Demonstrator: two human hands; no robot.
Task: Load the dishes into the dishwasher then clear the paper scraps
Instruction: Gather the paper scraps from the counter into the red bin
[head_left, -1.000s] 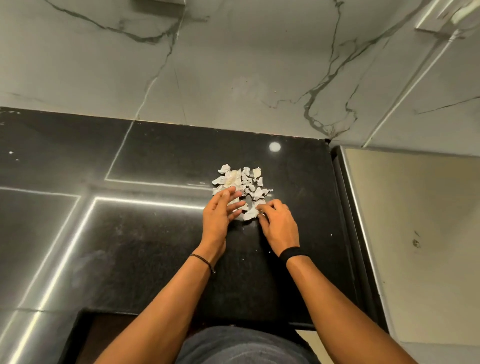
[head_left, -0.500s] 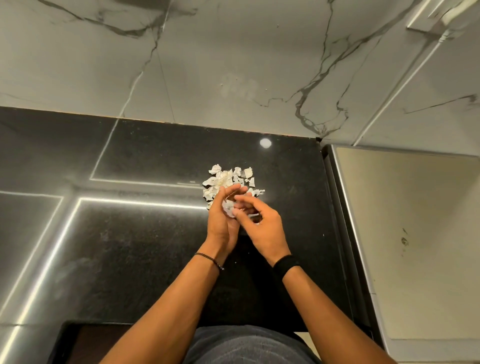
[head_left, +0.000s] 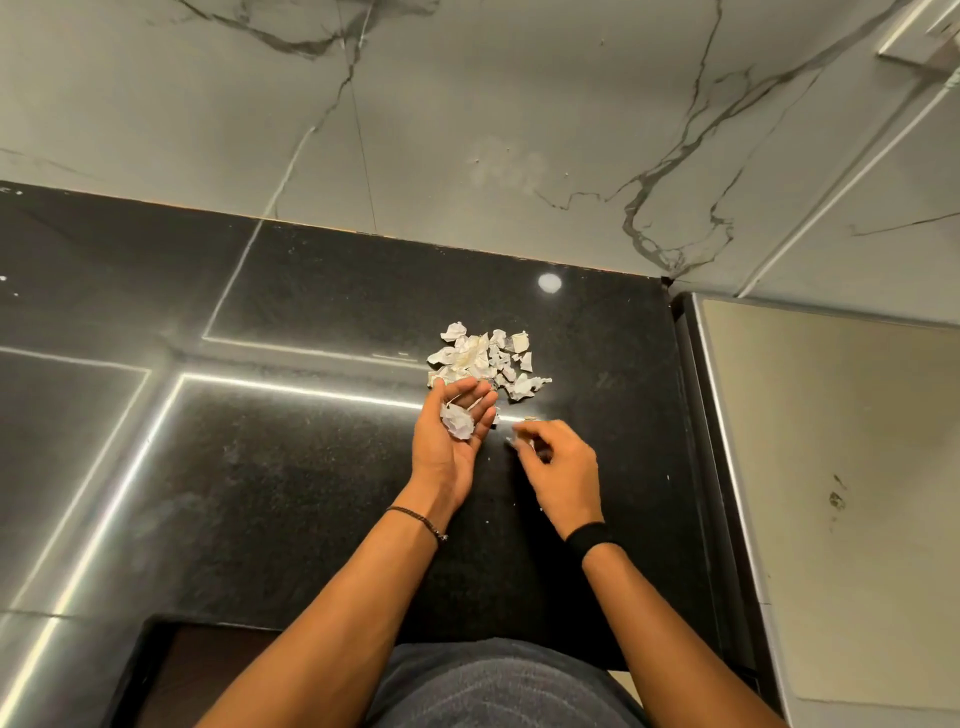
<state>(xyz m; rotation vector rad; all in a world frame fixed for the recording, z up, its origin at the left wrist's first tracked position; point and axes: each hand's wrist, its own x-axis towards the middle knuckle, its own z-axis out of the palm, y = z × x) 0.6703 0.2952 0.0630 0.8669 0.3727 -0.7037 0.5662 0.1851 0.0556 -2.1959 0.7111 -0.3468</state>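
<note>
Left hand (head_left: 453, 441) lay palm-up, loosely cupped, crumpled scraps (head_left: 457, 422) resting in it, at the near edge of the scrap pile (head_left: 485, 361), right hand (head_left: 563, 467) near-right of the pile, fingers curled, blurred, its hold could not be told, pile on black tabletop (head_left: 311, 467).

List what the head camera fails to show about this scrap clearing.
- Head view, right hand: its fingertips are motion-blurred, so whether they pinch a scrap is unclear.
- Head view, paper scraps: the pile's near edge is hidden behind the left hand.
- Head view, dishwasher: outside the frame.
</note>
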